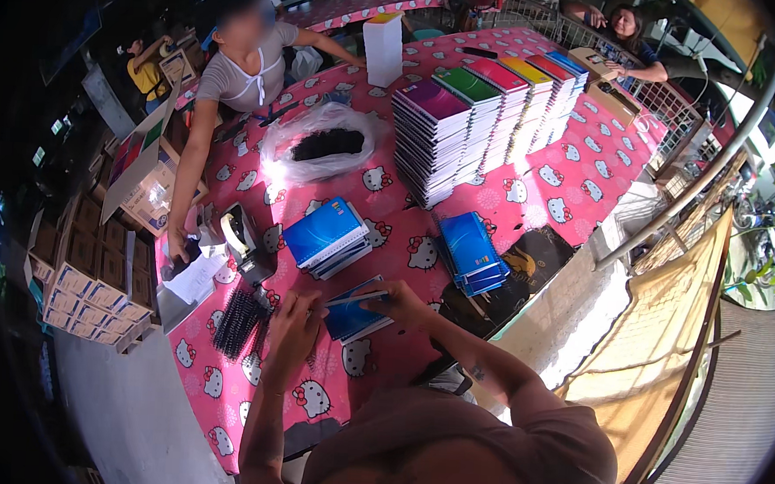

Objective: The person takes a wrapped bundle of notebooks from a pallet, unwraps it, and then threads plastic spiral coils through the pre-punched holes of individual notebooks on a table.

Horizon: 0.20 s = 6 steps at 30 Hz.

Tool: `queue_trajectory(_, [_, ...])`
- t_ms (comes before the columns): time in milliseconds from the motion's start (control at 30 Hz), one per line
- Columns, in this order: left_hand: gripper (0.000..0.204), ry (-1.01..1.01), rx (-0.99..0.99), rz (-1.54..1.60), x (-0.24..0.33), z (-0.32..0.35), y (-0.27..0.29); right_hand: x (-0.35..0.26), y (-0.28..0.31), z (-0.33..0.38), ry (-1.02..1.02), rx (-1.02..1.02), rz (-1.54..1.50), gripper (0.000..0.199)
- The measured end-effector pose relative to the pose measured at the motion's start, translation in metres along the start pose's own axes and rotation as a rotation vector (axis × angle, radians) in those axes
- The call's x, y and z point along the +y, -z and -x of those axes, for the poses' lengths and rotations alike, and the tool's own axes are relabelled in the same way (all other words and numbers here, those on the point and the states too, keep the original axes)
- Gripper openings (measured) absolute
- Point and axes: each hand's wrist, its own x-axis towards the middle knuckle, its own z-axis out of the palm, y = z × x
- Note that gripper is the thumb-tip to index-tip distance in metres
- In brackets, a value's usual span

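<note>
Directly in front of me, a blue-covered notebook (pixel 346 320) lies between my hands at the table's near side. My right hand (pixel 395 302) pinches a thin pale strip or edge above its cover; which of these it is, I cannot tell. At the notebook's left edge, my left hand (pixel 294 326) has its fingers bent together, and whatever they hold is too small to make out. A bunch of black binding coils (pixel 241 324) lies left of that hand. Just beyond sits a stack of blue notebooks (pixel 325 232), and a second blue stack (pixel 472 251) stands to the right.
A tape dispenser (pixel 242 241) stands left of the blue stack. Farther back are a plastic bag (pixel 278 149) of black material, tall rows of coloured spiral notebooks (pixel 432 152) and a white paper stack (pixel 382 62). Cartons (pixel 96 284) border the left. A person (pixel 243 64) reaches across the table's left side.
</note>
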Motion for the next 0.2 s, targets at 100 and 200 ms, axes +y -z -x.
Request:
queue_trajectory(100, [0.029,0.027,-0.084,-0.157,-0.007,0.005,0.004,-0.003,-0.005,0.006,-0.032,0.046,0.077,0.030])
queue_trajectory(200, [0.040,-0.021,0.053,-0.375,0.021,-0.016,0.007,-0.006,-0.005,-0.002,0.027,0.121,0.137,0.034])
